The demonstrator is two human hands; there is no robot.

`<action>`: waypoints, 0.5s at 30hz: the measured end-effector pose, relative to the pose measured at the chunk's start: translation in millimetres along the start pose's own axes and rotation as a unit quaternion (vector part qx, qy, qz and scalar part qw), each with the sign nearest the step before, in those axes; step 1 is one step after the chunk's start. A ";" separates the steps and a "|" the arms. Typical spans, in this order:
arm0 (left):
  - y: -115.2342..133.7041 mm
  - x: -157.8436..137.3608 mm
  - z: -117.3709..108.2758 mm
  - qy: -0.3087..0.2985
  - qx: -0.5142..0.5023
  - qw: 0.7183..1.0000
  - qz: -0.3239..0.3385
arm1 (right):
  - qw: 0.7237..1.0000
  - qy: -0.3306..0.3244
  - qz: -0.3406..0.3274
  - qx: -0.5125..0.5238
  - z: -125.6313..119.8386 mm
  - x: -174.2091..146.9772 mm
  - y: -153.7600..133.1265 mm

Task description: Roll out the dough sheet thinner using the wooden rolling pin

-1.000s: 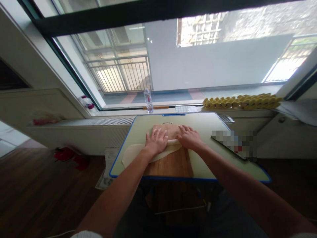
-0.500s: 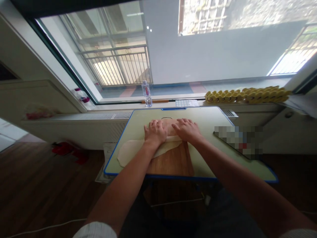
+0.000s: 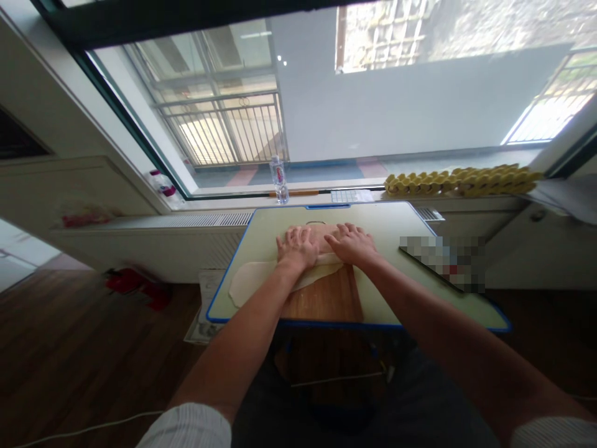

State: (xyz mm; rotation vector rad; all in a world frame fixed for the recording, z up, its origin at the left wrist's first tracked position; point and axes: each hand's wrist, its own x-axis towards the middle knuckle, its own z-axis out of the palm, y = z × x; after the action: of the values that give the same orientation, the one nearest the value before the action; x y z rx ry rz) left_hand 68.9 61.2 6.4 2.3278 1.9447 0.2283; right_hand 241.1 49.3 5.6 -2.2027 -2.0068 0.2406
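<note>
On a wooden cutting board (image 3: 326, 302) lies a thin, pale sheet that looks like dough (image 3: 252, 280); its left part spreads past the board onto the table. Between my hands is a pinkish layer (image 3: 321, 236) at the board's far end; whether it is dough or another material I cannot tell. A raised fold or roll of the sheet runs just below it. My left hand (image 3: 298, 246) presses flat on the left part, fingers spread. Flat on the right part rests my right hand (image 3: 352, 241), its fingers stretched forward. Both palms hide what is beneath them.
The table (image 3: 387, 224) has a blue rim. A blurred-out flat object (image 3: 441, 264) lies at its right. On the window sill stand a water bottle (image 3: 279, 180), yellow egg trays (image 3: 461, 180) and a purple-capped bottle (image 3: 163, 185). A radiator (image 3: 209, 219) runs below the sill.
The camera view has shifted slightly. Both hands stay flat on the sheet in nearly the same place, with no clear change in the dough.
</note>
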 end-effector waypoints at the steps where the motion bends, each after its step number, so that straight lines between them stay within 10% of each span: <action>1: 1.1 -6.9 -0.2 -0.013 0.000 1.000 -0.005 | 1.000 0.005 0.004 0.007 0.1 -7.0 -0.1; 15: 4.3 -31.4 -0.9 -0.032 0.009 0.999 0.004 | 0.999 0.036 -0.013 0.001 6.1 -32.9 2.6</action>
State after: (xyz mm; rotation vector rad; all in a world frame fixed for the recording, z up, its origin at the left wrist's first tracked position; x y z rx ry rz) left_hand 67.5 29.5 6.4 2.3235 1.9154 0.1353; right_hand 239.3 16.3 -0.3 -2.1514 -1.9956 0.1580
